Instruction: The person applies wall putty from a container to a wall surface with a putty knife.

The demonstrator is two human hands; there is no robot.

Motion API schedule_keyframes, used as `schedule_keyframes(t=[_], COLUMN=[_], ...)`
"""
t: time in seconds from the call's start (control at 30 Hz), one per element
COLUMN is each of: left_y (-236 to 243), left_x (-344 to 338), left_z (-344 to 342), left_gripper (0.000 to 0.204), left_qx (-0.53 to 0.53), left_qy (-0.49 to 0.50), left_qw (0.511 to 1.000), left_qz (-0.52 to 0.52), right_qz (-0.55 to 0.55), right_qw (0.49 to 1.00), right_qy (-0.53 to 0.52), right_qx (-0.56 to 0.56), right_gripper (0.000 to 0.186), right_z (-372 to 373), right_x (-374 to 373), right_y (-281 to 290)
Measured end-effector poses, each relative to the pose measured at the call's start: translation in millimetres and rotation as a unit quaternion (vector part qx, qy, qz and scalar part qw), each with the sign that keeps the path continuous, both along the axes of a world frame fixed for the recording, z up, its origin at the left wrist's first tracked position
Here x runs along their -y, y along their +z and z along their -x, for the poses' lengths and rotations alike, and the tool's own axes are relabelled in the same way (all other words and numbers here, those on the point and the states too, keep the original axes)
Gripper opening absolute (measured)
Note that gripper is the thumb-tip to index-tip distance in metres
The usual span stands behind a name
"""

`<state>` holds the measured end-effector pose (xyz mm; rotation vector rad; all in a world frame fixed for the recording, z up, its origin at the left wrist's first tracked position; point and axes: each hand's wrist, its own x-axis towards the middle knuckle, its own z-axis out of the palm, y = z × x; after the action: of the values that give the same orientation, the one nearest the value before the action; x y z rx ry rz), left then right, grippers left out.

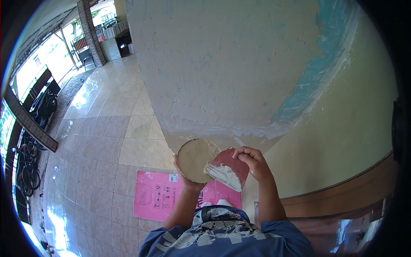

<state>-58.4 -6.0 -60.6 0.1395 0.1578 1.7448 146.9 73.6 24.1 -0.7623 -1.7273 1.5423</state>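
Observation:
My left hand (pixel 191 184) is wrapped round the underside and side of a round tub (pixel 178 167) filled with beige putty (pixel 198 157). In my right hand (pixel 253 162) is a flat red putty spreader (pixel 234 163), pinched at its upper edge between thumb and fingers. Off-white putty (pixel 227 175) coats the spreader's lower edge. One corner of the spreader meets or overlaps the tub's right rim. Both hands are in front of my body, near the foot of a wall (pixel 227 73) skimmed in grey-beige filler, with a teal strip at its right.
A pink flattened cardboard (pixel 150 195) lies on the tiled floor (pixel 94 158) under me. To the right, a cream wall (pixel 342 137) meets a brown wooden ledge (pixel 334 201). At far left are a bicycle (pixel 30 173), a motorcycle (pixel 43 107) and a slanting post (pixel 30 120).

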Motion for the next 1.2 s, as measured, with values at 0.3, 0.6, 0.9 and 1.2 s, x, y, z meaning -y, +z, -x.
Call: schedule_keyframes(t=[0.3,0.6,0.9,1.2], left_y=[10.0,13.1,2.2,26.9], left_x=[6.8,6.9,6.7,12.8], left_z=[-4.3,-9.7,-7.9,-8.5], left_gripper=[0.083,0.084,0.081,0.078], left_qx=[0.02,0.005,-0.003,0.034], left_qy=[-0.014,-0.02,-0.035,-0.095], left_qw=[0.999,1.0,0.999,0.995], left_qz=[-0.02,0.018,-0.005,-0.012], right_qz=[0.025,0.022,0.018,-0.077], right_qw=[0.999,0.999,0.998,0.997], right_qy=[-0.01,-0.004,-0.033,-0.024], right_qx=[0.045,0.04,-0.059,0.007], right_gripper=[0.017,0.017,0.016,0.042], right_z=[0.8,-6.4,-19.7,-34.3], right_x=[13.5,17.0,20.8,44.1], right_y=[7.9,3.3,10.0,72.2])
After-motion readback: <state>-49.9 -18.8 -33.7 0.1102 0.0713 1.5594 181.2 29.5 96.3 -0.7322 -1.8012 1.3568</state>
